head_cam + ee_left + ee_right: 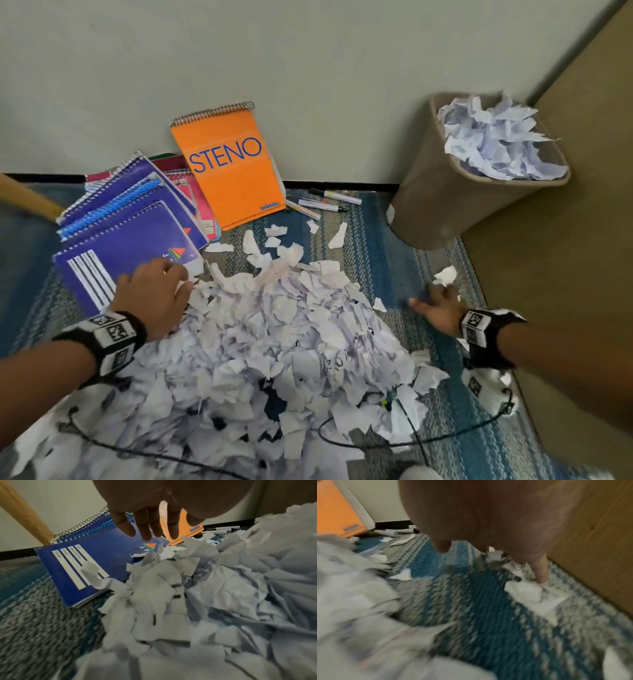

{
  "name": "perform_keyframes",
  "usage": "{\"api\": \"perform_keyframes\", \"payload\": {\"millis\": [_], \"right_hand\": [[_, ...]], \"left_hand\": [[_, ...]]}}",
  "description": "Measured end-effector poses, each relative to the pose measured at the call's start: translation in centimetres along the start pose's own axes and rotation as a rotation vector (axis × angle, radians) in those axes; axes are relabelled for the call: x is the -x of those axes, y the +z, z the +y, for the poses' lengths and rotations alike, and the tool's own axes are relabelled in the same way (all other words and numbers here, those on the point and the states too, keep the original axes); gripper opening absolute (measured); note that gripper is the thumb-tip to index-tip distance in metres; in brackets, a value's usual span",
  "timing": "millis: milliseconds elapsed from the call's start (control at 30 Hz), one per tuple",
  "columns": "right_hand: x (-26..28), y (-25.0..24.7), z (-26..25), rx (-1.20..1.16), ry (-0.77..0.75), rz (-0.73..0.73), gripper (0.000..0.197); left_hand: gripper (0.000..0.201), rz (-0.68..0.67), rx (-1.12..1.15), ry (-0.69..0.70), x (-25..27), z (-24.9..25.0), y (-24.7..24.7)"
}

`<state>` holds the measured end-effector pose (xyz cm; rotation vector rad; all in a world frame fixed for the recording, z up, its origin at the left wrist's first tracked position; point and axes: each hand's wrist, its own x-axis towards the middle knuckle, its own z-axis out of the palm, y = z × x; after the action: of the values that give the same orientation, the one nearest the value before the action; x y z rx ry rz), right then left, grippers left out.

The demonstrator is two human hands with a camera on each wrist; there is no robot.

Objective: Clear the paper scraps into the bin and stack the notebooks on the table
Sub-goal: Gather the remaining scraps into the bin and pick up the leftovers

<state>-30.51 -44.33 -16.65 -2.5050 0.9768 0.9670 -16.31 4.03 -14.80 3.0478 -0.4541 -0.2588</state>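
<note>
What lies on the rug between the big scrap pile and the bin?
In the head view, between the scrap pile and the bin lies mostly bare rug, with a few loose scraps.

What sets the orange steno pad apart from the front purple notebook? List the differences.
The orange steno pad leans upright against the wall; the front purple notebook lies sloped on a fanned pile of notebooks. The steno pad's spiral runs along its top edge; the purple notebook's runs along its far side. The steno pad stands untouched; the left hand reaches over the purple notebook's corner. Both are spiral-bound and sit beside the paper scraps.
</note>
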Motion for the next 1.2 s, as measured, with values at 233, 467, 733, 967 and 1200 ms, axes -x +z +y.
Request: {"api": "perform_keyframes", "payload": {"millis": [233, 467, 733, 967, 1200], "right_hand": [[6.5, 4.5, -7.4, -0.067, -0.476, -0.126, 0.075], [5.8, 3.9, -0.6, -0.234, -0.033, 0.186, 0.081], [8.3, 6.3, -3.9, -0.3, -0.135, -0.15, 0.095], [5.3, 1.4, -6.2, -0.27, -0.333, 0.22, 0.05], [4.2, -0.1, -1.0, 0.055, 0.094, 0.128, 0.074]], "left_hand": [[0.03, -0.004, 0.133, 0.154, -4.1, 5.4, -0.1], [0.053, -0.184, 0.113, 0.112, -9.3, 11.5, 1.6], [0.058, -0.462, 0.053, 0.308, -8.7, 15.1, 3.9], [0.061, -0.236, 0.17, 0.324, -5.8, 11.3, 1.2], [0.03, -0.105, -0.079, 0.124, -3.0, 4.2, -2.4]]}}
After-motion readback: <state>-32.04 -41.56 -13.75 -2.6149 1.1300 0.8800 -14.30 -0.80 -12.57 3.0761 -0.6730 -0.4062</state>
